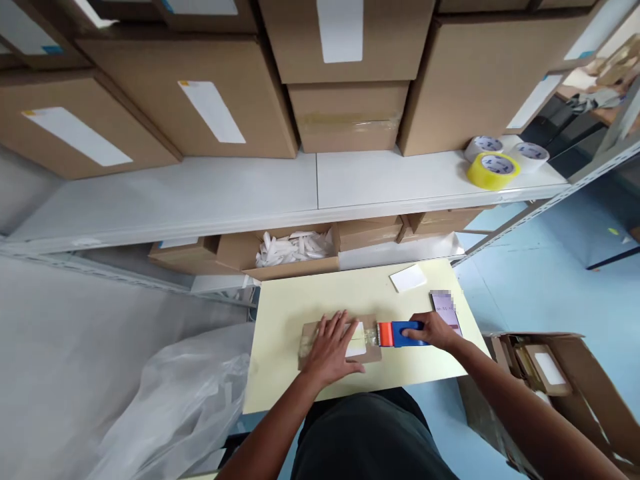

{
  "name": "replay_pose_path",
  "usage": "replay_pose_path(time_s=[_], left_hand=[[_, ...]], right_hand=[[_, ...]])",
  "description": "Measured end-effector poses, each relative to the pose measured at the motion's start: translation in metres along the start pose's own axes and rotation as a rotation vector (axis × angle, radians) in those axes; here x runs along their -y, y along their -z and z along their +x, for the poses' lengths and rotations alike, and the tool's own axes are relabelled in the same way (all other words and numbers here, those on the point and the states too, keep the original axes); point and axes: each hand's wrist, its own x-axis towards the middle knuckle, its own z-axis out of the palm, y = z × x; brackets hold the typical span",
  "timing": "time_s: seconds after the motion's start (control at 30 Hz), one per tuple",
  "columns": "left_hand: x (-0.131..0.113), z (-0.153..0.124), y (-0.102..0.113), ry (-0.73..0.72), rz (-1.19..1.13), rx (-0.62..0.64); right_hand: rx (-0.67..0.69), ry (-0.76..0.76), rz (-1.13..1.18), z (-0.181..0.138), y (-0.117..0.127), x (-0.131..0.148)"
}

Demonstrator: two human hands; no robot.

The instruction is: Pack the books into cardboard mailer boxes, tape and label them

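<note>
A small brown cardboard parcel (pixel 369 351) with a white label lies on the pale yellow table (pixel 300 300). My left hand (pixel 331 349) rests flat on top of it, fingers spread, holding it down. My right hand (pixel 434 330) grips the blue handle of a tape dispenser (pixel 397 334), whose orange front end touches the parcel's right edge where clear tape shows. A phone (pixel 445 308) lies just behind my right hand, and a white slip of paper (pixel 409 278) lies further back on the table.
White shelving (pixel 280 190) behind the table carries large cardboard boxes and, at the right, tape rolls (pixel 493 170). An open box of white strips (pixel 295 250) sits under the shelf. A clear plastic bag (pixel 185 400) is at the left, an open carton (pixel 550 373) at the right.
</note>
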Motion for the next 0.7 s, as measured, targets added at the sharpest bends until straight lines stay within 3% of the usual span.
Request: replay_pose_path(time_s=[0.17, 0.4, 0.6, 0.7], left_hand=[[0.021, -0.01, -0.002, -0.002, 0.102, -0.011], [0.024, -0.013, -0.002, -0.014, 0.154, -0.031], [0.022, -0.013, -0.002, -0.022, 0.199, -0.026], [0.022, -0.014, 0.0, -0.031, 0.239, -0.036]], right_hand=[[0.008, 0.055, 0.039, 0.005, -0.014, 0.024], [0.029, 0.037, -0.167, -0.009, 0.015, 0.021], [0.049, -0.141, -0.585, 0.0, -0.017, 0.062], [0.093, -0.161, -0.677, -0.002, -0.025, 0.065]])
